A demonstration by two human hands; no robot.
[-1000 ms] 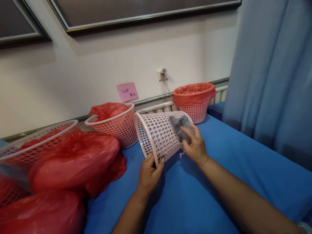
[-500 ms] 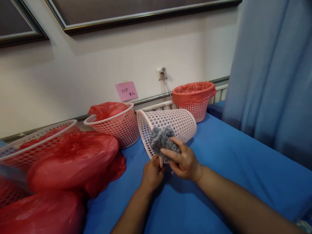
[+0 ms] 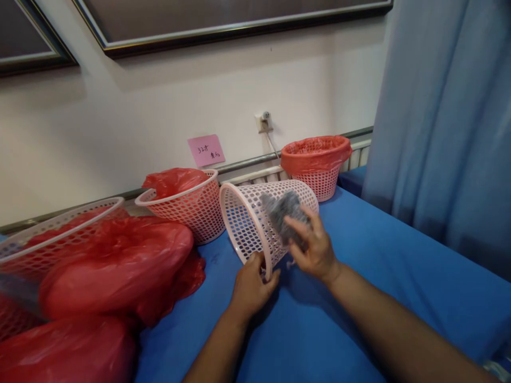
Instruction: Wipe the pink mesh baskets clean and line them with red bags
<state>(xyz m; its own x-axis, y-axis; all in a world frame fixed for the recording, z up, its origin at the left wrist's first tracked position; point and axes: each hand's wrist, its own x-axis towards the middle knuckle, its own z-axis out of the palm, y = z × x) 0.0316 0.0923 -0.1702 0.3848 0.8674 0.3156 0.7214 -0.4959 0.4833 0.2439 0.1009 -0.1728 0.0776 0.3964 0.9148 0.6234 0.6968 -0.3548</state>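
A pale pink plastic waste basket (image 3: 255,210) with a mesh of holes lies on its side on the blue-covered surface (image 3: 311,330), its mouth facing left. My left hand (image 3: 252,287) grips the near edge of its rim, thumb outside and fingers at the inside. In my right hand (image 3: 317,250) is a crumpled grey cloth (image 3: 285,213), slightly blurred, over the outer wall of the basket. The fingers are bent around the cloth, and part of the basket's side is hidden behind it.
Behind stands a basket with a red liner (image 3: 315,154). Left are another lined basket (image 3: 187,205), a wider basket (image 3: 80,223) and bulging red plastic bags (image 3: 120,271). A pink note (image 3: 206,150) and a socket (image 3: 264,122) are on the wall. A blue curtain (image 3: 439,117) hangs right.
My right hand and the grey cloth have moved right and up, away from the rim along the basket's side. The basket's mouth has turned more toward me, and my left thumb has spread outward.
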